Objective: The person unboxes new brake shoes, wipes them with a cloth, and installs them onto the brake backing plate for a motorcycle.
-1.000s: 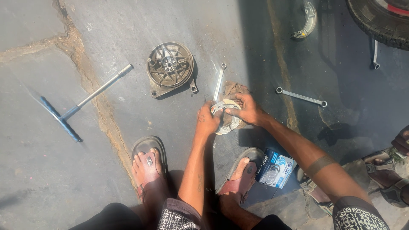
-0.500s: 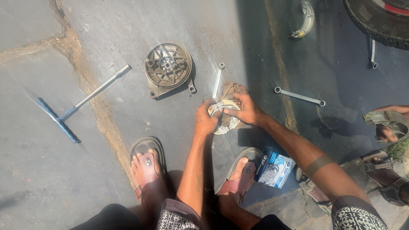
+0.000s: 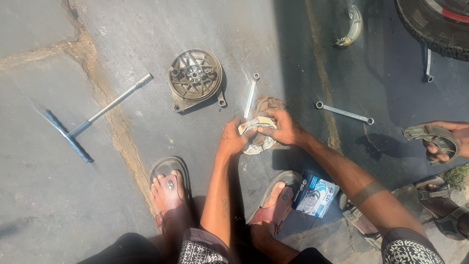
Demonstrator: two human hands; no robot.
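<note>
**Both hands on a curved brake shoe above the pavement**

The left hand [image 3: 233,138] and the right hand [image 3: 282,128] meet over one curved, pale metal brake shoe [image 3: 257,123]. The grip of each hand is closed on it: the left fingers pinch its left end, the right fingers press on its right end and upper edge. The long axis of the shoe runs about left to right in the view, and its arc bulges upward, away from the person. Under the hands lies a crumpled, dirty brown cloth [image 3: 267,104], and a second pale curved piece [image 3: 257,146] shows just below the fingers; I cannot tell if it touches the shoe.

Just beside the cloth, a silver ring spanner [image 3: 251,95] lies on the grey concrete floor [image 3: 146,29], pointing up and slightly right. To its left rests a round, ribbed, dusty metal brake plate [image 3: 195,77]. Further left is a long T-handle socket wrench with a blue grip bar [image 3: 95,117], lying diagonally. To the right of the hands lies another silver spanner [image 3: 344,113]. Near the right foot stands a small blue and white cardboard box [image 3: 315,194]. At the right edge, another person's hand [image 3: 447,139] holds a dark worn brake shoe [image 3: 432,137]. A black tyre [image 3: 435,24] is at the top right corner.
</note>
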